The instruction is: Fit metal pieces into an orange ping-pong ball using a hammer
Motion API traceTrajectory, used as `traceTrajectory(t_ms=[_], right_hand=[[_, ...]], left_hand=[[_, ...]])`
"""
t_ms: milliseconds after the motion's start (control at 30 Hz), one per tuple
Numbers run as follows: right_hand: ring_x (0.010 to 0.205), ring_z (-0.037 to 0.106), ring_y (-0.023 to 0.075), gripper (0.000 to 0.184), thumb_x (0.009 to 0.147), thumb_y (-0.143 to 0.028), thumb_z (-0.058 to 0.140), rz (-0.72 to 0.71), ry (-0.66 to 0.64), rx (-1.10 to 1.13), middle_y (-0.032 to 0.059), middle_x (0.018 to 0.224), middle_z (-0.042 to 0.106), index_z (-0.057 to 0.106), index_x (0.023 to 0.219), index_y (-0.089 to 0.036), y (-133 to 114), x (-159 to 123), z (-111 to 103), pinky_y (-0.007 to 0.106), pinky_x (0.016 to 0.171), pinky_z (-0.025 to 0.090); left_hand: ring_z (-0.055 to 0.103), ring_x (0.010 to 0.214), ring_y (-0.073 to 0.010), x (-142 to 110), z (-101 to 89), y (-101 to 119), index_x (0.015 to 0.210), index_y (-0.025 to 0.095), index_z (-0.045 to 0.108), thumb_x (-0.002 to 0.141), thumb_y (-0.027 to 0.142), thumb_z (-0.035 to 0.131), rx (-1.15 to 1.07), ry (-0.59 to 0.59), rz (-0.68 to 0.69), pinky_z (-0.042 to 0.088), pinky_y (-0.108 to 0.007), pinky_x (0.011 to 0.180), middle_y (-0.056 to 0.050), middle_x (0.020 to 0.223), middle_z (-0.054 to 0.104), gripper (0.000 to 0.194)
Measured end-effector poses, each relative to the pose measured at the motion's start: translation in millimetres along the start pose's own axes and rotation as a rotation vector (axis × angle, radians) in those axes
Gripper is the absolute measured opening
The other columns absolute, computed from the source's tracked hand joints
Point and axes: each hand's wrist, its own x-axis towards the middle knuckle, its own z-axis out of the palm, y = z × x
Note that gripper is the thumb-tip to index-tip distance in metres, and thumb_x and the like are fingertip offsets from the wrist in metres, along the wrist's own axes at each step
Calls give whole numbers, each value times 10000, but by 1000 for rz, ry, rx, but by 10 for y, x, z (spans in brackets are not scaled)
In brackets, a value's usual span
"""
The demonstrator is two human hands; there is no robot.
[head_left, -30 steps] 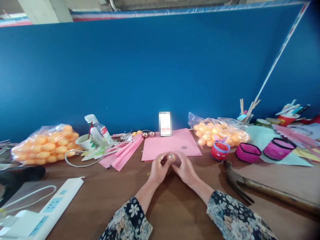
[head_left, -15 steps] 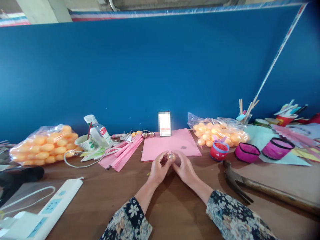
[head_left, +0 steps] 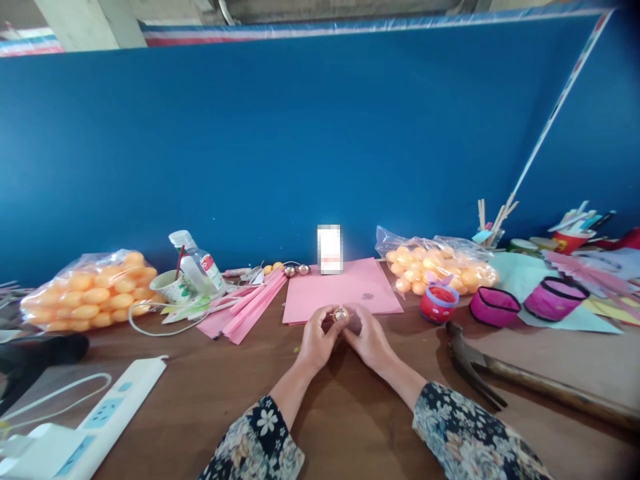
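A small shiny gold ball [head_left: 341,315] sits between my two hands, just in front of the pink paper sheets [head_left: 345,287]. My left hand [head_left: 319,339] is closed around the ball's left side, with thumb and fingertips against it. From the other side my right hand [head_left: 369,339] curls in, its thumb and fingers meeting at the ball. The fingers hide part of the ball. Two similar shiny balls [head_left: 297,270] lie beyond the left edge of the pink sheets, beside small orange balls.
Bags of orange balls [head_left: 90,293] [head_left: 430,263] lie on both sides. Pink strips [head_left: 255,307], a paper cup [head_left: 173,288] and a plastic bottle [head_left: 200,267] are left. A red cup [head_left: 439,305], magenta bands [head_left: 495,307] and a hammer [head_left: 540,380] are right. A power strip [head_left: 117,407] lies front left.
The gold ball has shifted very slightly left and appears turned a little between the fingers. Both hands stay in nearly the same place.
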Motion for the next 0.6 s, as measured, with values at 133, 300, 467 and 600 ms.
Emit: traceTrajectory(t_ms=[133,300,467,600], right_hand=[[902,569,188,339,702,-147,538,-4,6,-23,54,997,592,494,1033,-208,9,7,-5,343,816,454],[886,574,182,307,710,-147,521,1,25,-22,46,982,599,507,1011,-209,21,8,-4,329,802,458],[852,581,182,286,711,-159,525,15,38,-36,44,953,603,513,993,-208,-3,9,-15,324,776,466],[850,579,182,274,707,-162,532,28,39,-53,42,946,601,515,977,-206,-12,6,-23,322,768,467]], left_hand=[[552,992,-204,3,-1,-35,1024,170,570,735,297,577,4,4,18,403,-358,894,-90,1043,605,315],[564,961,-197,5,-5,-34,1066,183,558,696,297,617,-1,34,-18,417,-362,881,-84,1046,601,391],[594,899,-202,5,0,-32,997,156,581,684,311,631,-8,43,-47,438,-370,853,-92,969,633,353],[583,948,-213,5,-1,-60,1009,155,582,702,303,614,-12,25,-36,425,-383,880,-104,1004,628,343]])
